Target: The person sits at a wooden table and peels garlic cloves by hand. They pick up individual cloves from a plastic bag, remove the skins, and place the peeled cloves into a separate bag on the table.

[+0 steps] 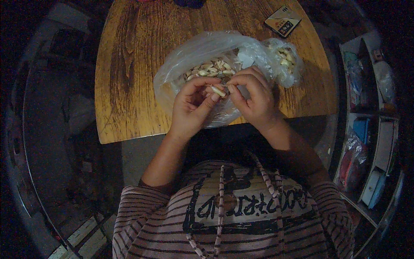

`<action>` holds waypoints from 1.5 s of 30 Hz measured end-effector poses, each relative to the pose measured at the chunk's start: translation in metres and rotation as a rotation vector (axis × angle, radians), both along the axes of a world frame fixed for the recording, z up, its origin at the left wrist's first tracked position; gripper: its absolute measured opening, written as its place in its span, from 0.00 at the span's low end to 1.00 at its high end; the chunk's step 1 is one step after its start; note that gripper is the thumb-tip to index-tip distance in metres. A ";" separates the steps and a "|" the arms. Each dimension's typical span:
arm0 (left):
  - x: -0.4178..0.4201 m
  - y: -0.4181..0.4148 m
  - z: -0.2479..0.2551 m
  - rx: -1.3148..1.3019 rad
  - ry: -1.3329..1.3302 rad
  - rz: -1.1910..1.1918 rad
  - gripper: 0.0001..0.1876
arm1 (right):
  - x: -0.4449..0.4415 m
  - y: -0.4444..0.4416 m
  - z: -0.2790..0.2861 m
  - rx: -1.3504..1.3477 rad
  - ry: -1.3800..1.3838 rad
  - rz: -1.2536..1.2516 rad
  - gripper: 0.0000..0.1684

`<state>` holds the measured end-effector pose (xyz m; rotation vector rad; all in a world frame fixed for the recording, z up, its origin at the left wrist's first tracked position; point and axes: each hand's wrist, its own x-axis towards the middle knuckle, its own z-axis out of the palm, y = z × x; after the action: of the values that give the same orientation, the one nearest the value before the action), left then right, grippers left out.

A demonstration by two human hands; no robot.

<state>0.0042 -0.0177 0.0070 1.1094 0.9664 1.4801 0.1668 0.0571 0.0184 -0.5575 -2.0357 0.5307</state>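
A garlic clove (218, 91) sits between the thumb and fingers of my left hand (194, 103), above an open clear plastic bag (171, 73). Close beside it, my right hand (254, 94) has thumb and forefinger pinched on a thin pale strip, which looks like garlic skin (227, 84). Inside the bag lie many unpeeled garlic cloves (210, 68), partly hidden behind my hands. A second, smaller plastic bag (292, 77) rests to the right and contains pale, peeled-looking cloves (286, 60).
The bags lie on a wooden table (129, 81) with a rounded right side. Toward its far right is a flat card-like box or case (283, 21) bearing writing. A dark object (189, 2) shows at the far edge. Shelves (372, 113) with wrapped items stand at the right.
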 end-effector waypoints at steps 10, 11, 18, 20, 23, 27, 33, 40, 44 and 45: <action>-0.001 0.001 -0.003 0.001 -0.068 0.039 0.12 | -0.005 0.000 -0.004 -0.013 -0.027 -0.109 0.11; -0.001 0.001 -0.004 0.001 -0.079 0.035 0.11 | -0.004 0.001 -0.004 -0.024 -0.026 -0.097 0.11; -0.003 0.001 -0.005 0.018 -0.072 0.082 0.10 | 0.002 -0.002 0.000 0.053 0.001 0.046 0.07; -0.004 0.000 -0.005 0.013 -0.071 0.074 0.10 | 0.001 -0.002 0.002 0.065 0.005 0.059 0.08; -0.003 0.002 -0.008 0.018 -0.086 0.070 0.10 | 0.001 -0.002 0.001 0.080 0.029 0.069 0.09; -0.003 0.002 -0.010 0.032 -0.074 0.080 0.11 | 0.000 -0.001 -0.001 0.093 0.026 0.069 0.10; -0.002 0.004 -0.005 0.068 -0.060 0.060 0.17 | -0.001 -0.002 0.000 0.107 -0.002 0.036 0.10; -0.002 0.004 -0.008 0.053 -0.041 0.047 0.17 | -0.001 -0.002 -0.001 0.052 0.010 0.012 0.09; 0.000 0.004 -0.006 0.058 -0.047 0.045 0.16 | 0.001 -0.001 0.001 0.051 -0.007 0.000 0.08; 0.000 0.004 -0.006 0.057 -0.048 0.046 0.16 | 0.001 -0.001 0.002 0.047 -0.005 0.004 0.08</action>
<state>0.0042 -0.0139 0.0009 1.0944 0.9264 1.5730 0.1677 0.0558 0.0200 -0.5274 -2.0487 0.4829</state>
